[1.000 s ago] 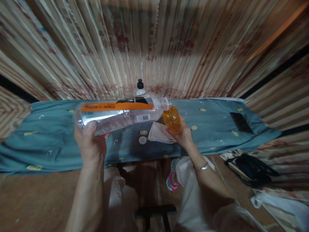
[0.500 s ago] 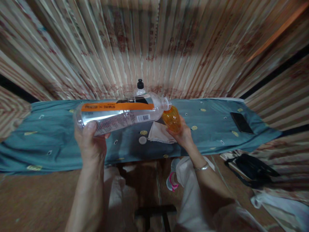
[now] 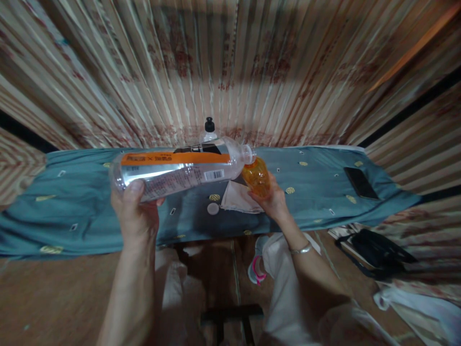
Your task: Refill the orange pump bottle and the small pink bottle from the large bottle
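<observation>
My left hand (image 3: 139,211) is closed around the lower end of a large clear plastic bottle (image 3: 180,168) with an orange and silver label. The bottle lies nearly level in the air, its uncapped neck pointing right. My right hand (image 3: 272,199) is wrapped round a small amber see-through bottle (image 3: 257,178), tilted toward the left. The two mouths meet, or nearly so; I cannot tell whether liquid is passing. Below them on the teal cloth are a folded pale cloth (image 3: 239,198) and a round white cap (image 3: 213,208).
A clear bottle with a black top (image 3: 209,126) stands behind the large bottle. A dark phone (image 3: 360,183) lies on the right of the cloth-covered table (image 3: 90,202). Pleated curtains (image 3: 230,62) hang behind. A black bag (image 3: 378,252) sits on the floor at right.
</observation>
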Demonstrator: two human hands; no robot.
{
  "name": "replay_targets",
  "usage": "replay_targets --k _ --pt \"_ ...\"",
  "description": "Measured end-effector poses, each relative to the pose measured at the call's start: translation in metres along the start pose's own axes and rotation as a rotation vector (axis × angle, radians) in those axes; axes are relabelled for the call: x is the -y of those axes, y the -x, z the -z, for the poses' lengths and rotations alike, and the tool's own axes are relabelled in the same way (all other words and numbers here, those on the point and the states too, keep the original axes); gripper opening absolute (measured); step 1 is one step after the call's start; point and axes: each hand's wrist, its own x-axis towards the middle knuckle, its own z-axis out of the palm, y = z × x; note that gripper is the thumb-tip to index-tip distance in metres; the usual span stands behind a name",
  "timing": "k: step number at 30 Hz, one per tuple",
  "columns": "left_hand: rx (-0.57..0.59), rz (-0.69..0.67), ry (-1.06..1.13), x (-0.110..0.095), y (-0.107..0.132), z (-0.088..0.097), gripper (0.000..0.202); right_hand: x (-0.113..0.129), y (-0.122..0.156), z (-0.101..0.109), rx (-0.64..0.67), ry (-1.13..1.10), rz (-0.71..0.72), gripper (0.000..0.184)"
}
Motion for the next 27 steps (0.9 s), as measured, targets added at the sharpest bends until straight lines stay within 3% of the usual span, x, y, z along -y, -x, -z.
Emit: replay_targets --k 27 --pt "0.003 -0.017 0.054 0.0039 -0.002 0.0038 0.057 -0.0017 0.0003 -0.0009 -0.003 -0.018 0.016 0.084"
